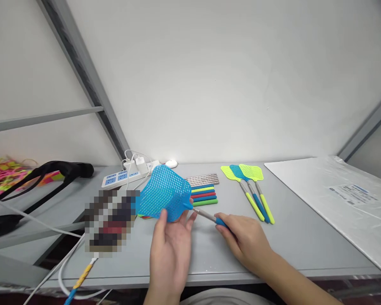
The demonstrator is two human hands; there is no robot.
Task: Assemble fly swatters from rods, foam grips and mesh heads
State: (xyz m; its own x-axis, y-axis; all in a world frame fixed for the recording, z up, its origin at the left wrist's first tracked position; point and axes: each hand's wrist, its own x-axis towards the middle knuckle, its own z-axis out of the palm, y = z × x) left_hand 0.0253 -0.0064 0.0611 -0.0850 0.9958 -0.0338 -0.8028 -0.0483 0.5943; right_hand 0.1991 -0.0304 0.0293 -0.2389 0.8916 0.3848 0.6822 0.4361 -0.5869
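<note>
A blue fly swatter (168, 192) with a perforated head is held over the table, its head tilted up to the left. My left hand (171, 241) supports the head from below, thumb on its front edge and fingers behind it. My right hand (244, 237) wraps round the blue grip, where a metal shaft comes out toward the head. Behind the swatter lie several metal rods (203, 180) and a row of coloured handle grips (205, 197). To the right, three swatters (252, 192), two yellow-green and one blue, lie side by side.
A power strip (117, 178) with plugged-in chargers stands at the back left. A pixelated object (111, 222) with a cable lies left of my hands. Black straps (66, 171) and a colourful pile (6, 178) are far left. A white plastic package (336, 199) covers the right side.
</note>
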